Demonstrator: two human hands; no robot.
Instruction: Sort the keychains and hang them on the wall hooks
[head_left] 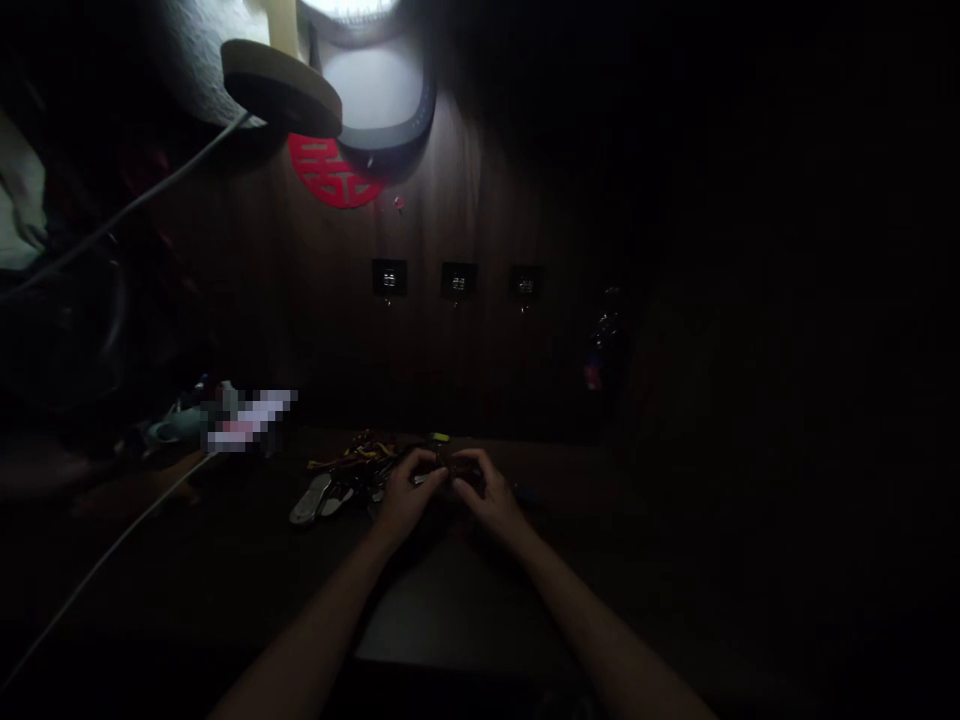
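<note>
My left hand (409, 490) and my right hand (489, 495) meet over the dark table, fingertips bent inward and nearly touching. Both pinch a small dark object (448, 468); dim light and my fingers hide what kind it is. Just left of my left hand lies a jumble of dark and yellow-orange cords (360, 455). At its near side sit a silvery, rounded, elongated piece (310, 500) and a smaller pale one (336, 502). A bright yellow-green bit (439, 437) shows right behind my hands.
At the left, a white cable (112, 545) runs to a lit, pixelated screen (251, 420). A lamp (367, 80) and a round disc-shaped base (281, 85) hang into view above. Wall sockets (458, 281) line the back panel near a red paper cutout (330, 175). A dim bottle (596, 355) stands right.
</note>
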